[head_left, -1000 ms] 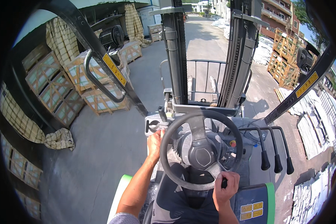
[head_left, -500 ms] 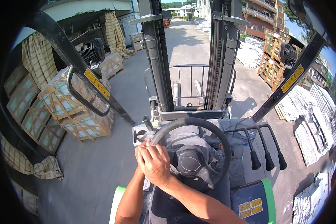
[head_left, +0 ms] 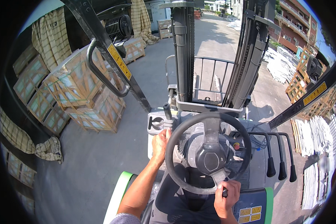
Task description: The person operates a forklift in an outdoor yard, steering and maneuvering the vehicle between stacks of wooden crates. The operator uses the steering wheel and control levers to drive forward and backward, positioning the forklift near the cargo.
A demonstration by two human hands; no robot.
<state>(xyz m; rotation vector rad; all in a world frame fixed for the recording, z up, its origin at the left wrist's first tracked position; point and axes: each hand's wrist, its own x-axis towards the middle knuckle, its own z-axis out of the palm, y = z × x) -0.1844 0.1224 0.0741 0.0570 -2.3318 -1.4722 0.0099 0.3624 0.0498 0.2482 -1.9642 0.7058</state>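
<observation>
Head view: a person is seated at a forklift's controls. Wheel (head_left: 212, 158) is right of the frame's centre, toward the bottom, its hub facing up. Right hand (head_left: 227, 194), lower right of centre, has its grip wrapped round the black knob (head_left: 225, 192) on the wheel's near rim. Left hand (head_left: 160, 145), just left of the wheel, has its fingers curled at the foot of the upright lever (head_left: 167, 111); I cannot tell whether this grip is pinching anything, as the fingertips are largely hidden.

Red button (head_left: 236, 146) noted within the right side of the wheel's ring. Three black-knobbed levers (head_left: 282, 171) stand in a row at right, well apart from both hands. Dark mast (head_left: 184, 56) rises at upper centre, with the forks (head_left: 217, 84) visible between its uprights.

Surroundings: wooden crates (head_left: 95, 110) stacked on the ground at left, plaid curtain (head_left: 52, 31) hanging at upper left, white stacks (head_left: 313, 134) at the right edge, reddish building (head_left: 295, 22) at upper right.
</observation>
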